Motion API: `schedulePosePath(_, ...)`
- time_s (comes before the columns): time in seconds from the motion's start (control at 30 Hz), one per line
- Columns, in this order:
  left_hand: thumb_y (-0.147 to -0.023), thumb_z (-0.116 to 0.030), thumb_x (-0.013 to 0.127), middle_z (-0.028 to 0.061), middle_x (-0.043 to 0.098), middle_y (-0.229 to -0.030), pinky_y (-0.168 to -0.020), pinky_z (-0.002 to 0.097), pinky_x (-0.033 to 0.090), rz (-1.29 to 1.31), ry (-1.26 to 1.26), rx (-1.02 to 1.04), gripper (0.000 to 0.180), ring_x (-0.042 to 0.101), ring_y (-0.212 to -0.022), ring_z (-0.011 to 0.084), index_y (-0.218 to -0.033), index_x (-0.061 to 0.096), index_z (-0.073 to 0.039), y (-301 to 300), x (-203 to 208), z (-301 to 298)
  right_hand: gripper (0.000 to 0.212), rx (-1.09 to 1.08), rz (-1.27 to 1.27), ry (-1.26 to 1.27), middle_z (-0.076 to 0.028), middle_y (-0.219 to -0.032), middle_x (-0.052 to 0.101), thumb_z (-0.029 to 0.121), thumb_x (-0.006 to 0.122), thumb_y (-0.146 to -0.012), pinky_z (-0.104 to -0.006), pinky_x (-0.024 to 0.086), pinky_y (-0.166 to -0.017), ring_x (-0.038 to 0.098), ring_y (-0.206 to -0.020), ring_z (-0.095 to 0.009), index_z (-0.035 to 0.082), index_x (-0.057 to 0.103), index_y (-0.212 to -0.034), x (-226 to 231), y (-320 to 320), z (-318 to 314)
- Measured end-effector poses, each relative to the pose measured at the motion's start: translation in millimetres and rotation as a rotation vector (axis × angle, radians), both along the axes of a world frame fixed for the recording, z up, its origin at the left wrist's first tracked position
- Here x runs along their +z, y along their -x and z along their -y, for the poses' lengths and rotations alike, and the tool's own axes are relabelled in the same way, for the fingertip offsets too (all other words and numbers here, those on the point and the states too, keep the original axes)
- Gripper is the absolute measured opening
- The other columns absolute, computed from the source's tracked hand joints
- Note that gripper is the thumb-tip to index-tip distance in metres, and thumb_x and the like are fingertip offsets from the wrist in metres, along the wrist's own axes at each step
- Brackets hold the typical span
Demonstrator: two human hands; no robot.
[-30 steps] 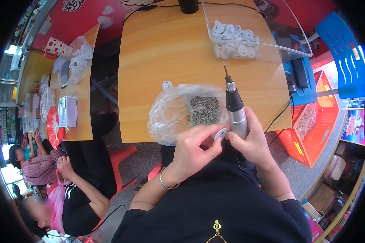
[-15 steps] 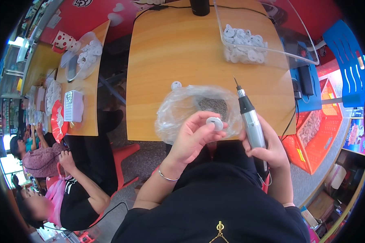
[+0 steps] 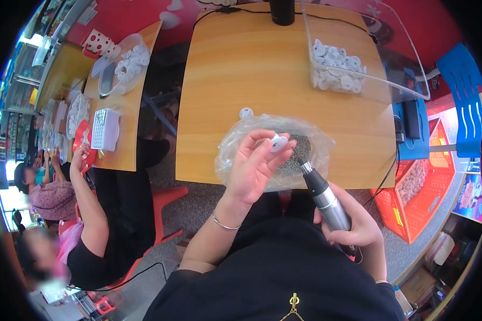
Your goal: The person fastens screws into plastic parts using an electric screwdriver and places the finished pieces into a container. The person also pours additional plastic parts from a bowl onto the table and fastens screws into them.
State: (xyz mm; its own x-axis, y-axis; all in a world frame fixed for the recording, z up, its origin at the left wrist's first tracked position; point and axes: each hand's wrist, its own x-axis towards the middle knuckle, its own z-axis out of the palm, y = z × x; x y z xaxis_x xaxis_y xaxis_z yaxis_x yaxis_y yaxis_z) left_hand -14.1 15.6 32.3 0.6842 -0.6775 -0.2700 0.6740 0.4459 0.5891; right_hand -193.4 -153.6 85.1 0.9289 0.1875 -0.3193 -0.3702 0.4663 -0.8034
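Note:
Between the thumb and fingers of my left hand is a small round white plastic disc with a slot or hole in its middle. My right hand grips a silver and black electric screwdriver, its thin bit slanting up and left close to the disc. Whether the bit touches anything is too small to tell. Below both hands lies an open clear plastic bag holding a heap of tiny dark metal pieces, probably screws. One loose white disc rests on the wooden table beyond the bag.
A clear bin at the far right holds a pile of white discs. A black cylinder stands at the back. Right of the table are a blue chair and an orange crate. A person sits at another table, left.
The screwdriver has tilted left, its bit coming near the disc. My left hand has raised the disc slightly. The view has shifted, and the person at left has reached toward the red tray.

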Motion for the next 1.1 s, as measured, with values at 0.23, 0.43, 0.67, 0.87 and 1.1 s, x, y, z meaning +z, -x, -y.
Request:
schedulePosePath(0.23, -0.096, -0.007, 0.052, 0.0193, 0.059, -0.117, -0.094, 0.0359, 0.054, -0.027, 0.026, 0.0, 0.014, 0.06, -0.11, 0.0305, -0.11, 0.054, -0.004, 2.7, 2.8, 2.2, 0.089, 0.011, -0.014, 0.035, -0.014, -0.101, 0.055, 0.0, 0.065, -0.072, -0.0248, 0.047, -0.057, 0.057, -0.065, -0.014, 0.004, 0.019, -0.148, -3.4, -3.9, 0.8)
schedulePosePath(0.43, -0.096, -0.007, 0.052, 0.0185, 0.058, -0.119, -0.095, 0.0367, 0.053, 0.013, 0.044, -0.011, 0.012, 0.06, -0.111, 0.03, -0.107, 0.055, -0.005, 3.1, 2.8, 4.4, 0.091, 0.038, -0.009, 0.059, -0.016, -0.1, 0.054, -0.004, 0.065, -0.071, -0.0255, 0.047, -0.057, 0.058, -0.063, -0.016, 0.003, 0.017, -0.148, -4.5, -4.7, 0.9)
schedulePosePath(0.67, -0.096, -0.006, 0.052, 0.018, 0.059, -0.118, -0.095, 0.037, 0.053, 0.018, 0.043, -0.008, 0.012, 0.061, -0.11, 0.0296, -0.106, 0.056, -0.004, 4.0, 3.1, 5.3, 0.091, 0.031, -0.035, 0.079, -0.016, -0.1, 0.054, -0.004, 0.063, -0.071, -0.0256, 0.048, -0.057, 0.058, -0.064, -0.016, 0.003, 0.017, -0.149, -2.3, -5.8, 0.0)
schedulePosePath(0.87, -0.097, -0.008, 0.048, 0.0237, 0.057, -0.122, -0.094, 0.0374, 0.054, 0.07, 0.04, 0.0, 0.014, 0.059, -0.113, 0.0337, -0.108, 0.055, -0.003, 5.1, -2.0, 4.7, 0.09, 0.023, -0.039, 0.064, -0.016, -0.1, 0.054, -0.004, 0.062, -0.071, -0.0256, 0.048, -0.058, 0.058, -0.064, -0.016, 0.003, 0.017, -0.149, -1.7, -6.1, 0.3)
schedulePosePath(1.1, -0.094, -0.002, 0.054, 0.0185, 0.061, -0.117, -0.095, 0.0374, 0.052, 0.066, 0.035, 0.013, 0.011, 0.061, -0.109, 0.0288, -0.103, 0.059, -0.003, 6.8, -3.3, 5.3, 0.089, 0.004, -0.045, 0.056, -0.016, -0.1, 0.054, -0.004, 0.063, -0.072, -0.0253, 0.048, -0.058, 0.058, -0.064, -0.016, 0.002, 0.018, -0.148, -2.0, -5.6, -0.6)
